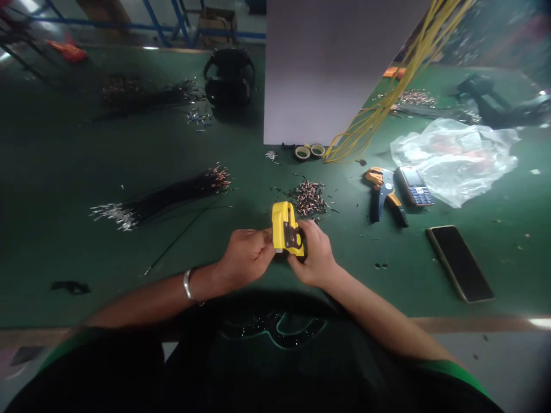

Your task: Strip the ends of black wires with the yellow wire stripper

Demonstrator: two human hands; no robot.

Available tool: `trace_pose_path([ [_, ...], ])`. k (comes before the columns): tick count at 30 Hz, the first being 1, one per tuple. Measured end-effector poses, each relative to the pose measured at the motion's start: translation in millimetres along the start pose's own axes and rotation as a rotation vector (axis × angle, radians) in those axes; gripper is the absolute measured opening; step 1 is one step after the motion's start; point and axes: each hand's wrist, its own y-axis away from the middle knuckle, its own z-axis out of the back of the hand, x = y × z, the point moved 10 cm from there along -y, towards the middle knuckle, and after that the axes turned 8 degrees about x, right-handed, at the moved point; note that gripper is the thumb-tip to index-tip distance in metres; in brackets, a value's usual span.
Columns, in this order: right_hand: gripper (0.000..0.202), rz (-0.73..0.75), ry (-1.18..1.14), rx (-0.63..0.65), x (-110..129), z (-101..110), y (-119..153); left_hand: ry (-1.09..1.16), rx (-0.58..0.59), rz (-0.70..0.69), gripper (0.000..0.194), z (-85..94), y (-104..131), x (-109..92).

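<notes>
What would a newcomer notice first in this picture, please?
Probably the bright yellow tool near the centre, gripped in the right hand, with the left hand close against it. Next, perhaps, the yellow wires slanting along the right edge of the pale panel, and the pile of small copper-coloured pieces just beyond the tool.

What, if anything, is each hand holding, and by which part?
Right hand: yellow tool, by its handle end, mostly hidden in the grip. Left hand: at the tool's left side; whether it holds anything can't be told.
</notes>
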Motion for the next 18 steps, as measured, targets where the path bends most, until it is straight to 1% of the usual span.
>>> trace_pose_path([
  [3, 0.054, 0.025, 0.022, -0.001, 1.8, 1.4, -0.4, -0.009, -0.002, -0.012, 0.026, 0.3, 0.2, -0.5],
  [11, 0.05, 0.026, 0.061, -0.015, 2.4, 3.9, 0.2, -0.024, 0.003, -0.025, 0.029, -1.4, 2.0, -0.1],
  [18, 0.049, 0.031, 0.069, -0.02, 1.3, 1.7, 3.2, -0.043, 0.011, -0.01, 0.029, -3.6, 3.6, 1.9],
])
